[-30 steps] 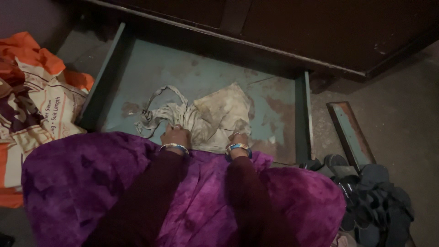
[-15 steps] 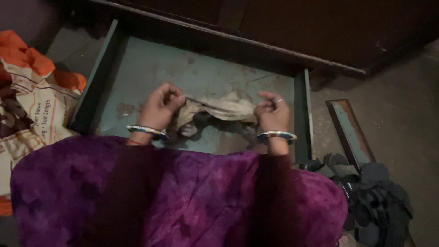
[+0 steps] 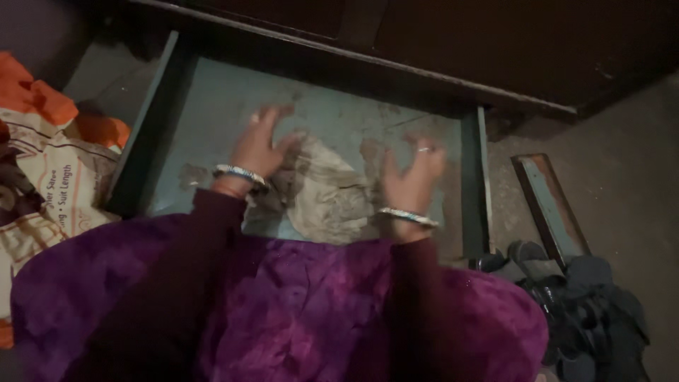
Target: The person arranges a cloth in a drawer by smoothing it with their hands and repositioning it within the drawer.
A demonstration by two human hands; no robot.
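A dirty whitish cloth (image 3: pixel 327 191) lies crumpled on the bottom of a pulled-out blue-green drawer (image 3: pixel 212 106). My left hand (image 3: pixel 258 145) hovers over the cloth's left edge with its fingers spread, blurred by motion. My right hand (image 3: pixel 414 173) is just to the right of the cloth, fingers apart, a ring on one finger. Neither hand holds the cloth. Both wrists wear bangles above dark maroon sleeves. Purple fabric (image 3: pixel 297 311) covers my lap and hides the drawer's near edge.
The drawer sticks out of a dark wooden cabinet (image 3: pixel 460 42). An orange and cream printed bag (image 3: pixel 42 170) lies at the left. A narrow blue-green board (image 3: pixel 552 209) and a heap of dark sandals (image 3: pixel 580 304) sit on the grey floor at the right.
Both hands had lifted the cloth, pinched between them. They have let it go, and it has dropped back onto the drawer bottom. The hands are now spread.
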